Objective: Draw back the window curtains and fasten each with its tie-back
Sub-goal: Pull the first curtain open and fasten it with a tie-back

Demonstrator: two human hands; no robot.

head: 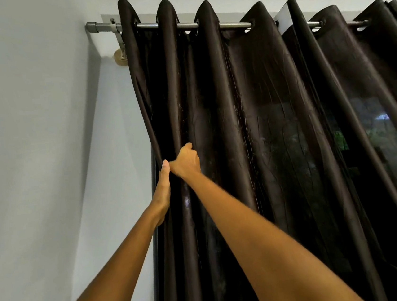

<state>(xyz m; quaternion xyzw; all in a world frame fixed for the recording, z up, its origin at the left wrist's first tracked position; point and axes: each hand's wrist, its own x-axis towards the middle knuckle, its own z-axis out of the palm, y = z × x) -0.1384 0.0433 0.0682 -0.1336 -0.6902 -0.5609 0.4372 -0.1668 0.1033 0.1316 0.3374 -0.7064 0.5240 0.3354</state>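
Two bare arms reach up from the bottom of the head view toward a dark brown curtain (252, 131) that hangs by eyelets from a metal rod (232, 24) near the ceiling. At the curtain's left edge, beside the pale wall (31, 144), the left hand (163, 191) lies along the outermost fold with its fingers behind the cloth, so whether it grasps the fabric cannot be told. Touching it, the right hand (187, 162) is curled around the next fold over, bunching the cloth. A bracket (118, 39) fixes the rod's left end to the wall, close to the corner where the wall meets the window wall. Farther right the thin, creased fabric lets a window (374, 135) show through, with dim greenery beyond. A white tag (285, 20) sits on the rod between two folds.
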